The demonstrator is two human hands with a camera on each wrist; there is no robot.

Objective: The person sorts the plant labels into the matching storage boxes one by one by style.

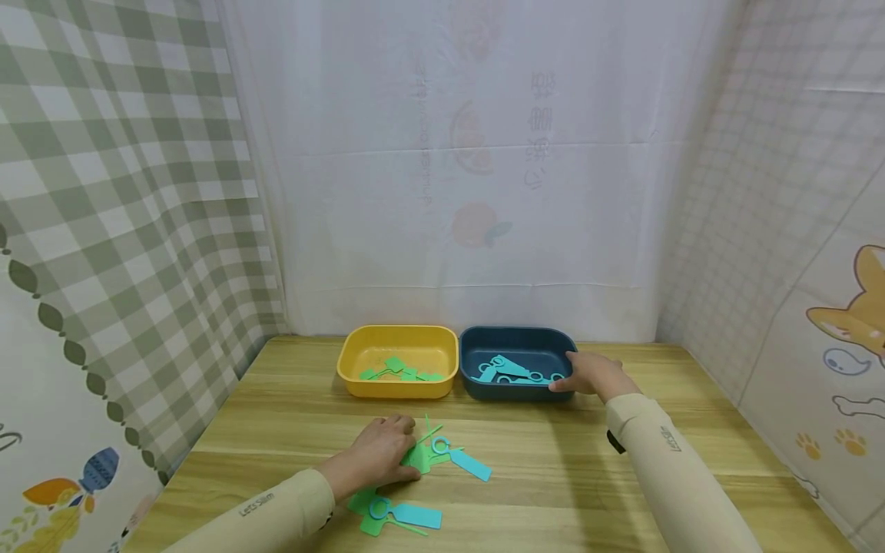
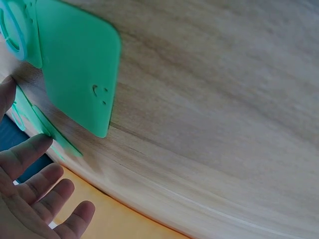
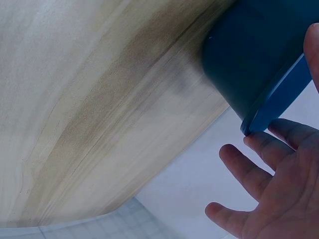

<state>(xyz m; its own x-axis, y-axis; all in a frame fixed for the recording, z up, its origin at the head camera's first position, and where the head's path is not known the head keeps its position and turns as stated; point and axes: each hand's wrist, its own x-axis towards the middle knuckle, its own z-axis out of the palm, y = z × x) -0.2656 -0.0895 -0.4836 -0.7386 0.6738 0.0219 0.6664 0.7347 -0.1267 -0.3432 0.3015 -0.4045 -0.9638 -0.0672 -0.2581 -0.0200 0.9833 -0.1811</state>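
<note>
My left hand (image 1: pixel 376 457) is low over a loose pile of flat green plastic tags (image 1: pixel 418 458). In the left wrist view its thumb and index fingertip lie at the edges of green tags, and the other fingers (image 2: pixel 75 219) are spread loosely. A blue ring-ended tag (image 1: pixel 472 465) lies right of that pile. Nearer me, another blue tag (image 1: pixel 418 516) overlaps more green ones (image 1: pixel 373 525). My right hand (image 1: pixel 594 376) is at the right end of the navy bin (image 1: pixel 518 393), fingertips right at the rim, fingers apart in the right wrist view.
The navy bin holds several blue tags (image 1: pixel 512 367). Beside it on the left stands a yellow bin (image 1: pixel 397 389) with several green tags (image 1: pixel 408 374). Both are at the back of the wooden table (image 1: pixel 525 476), before a white curtain (image 1: pixel 387 253). Cloth hangs on both sides.
</note>
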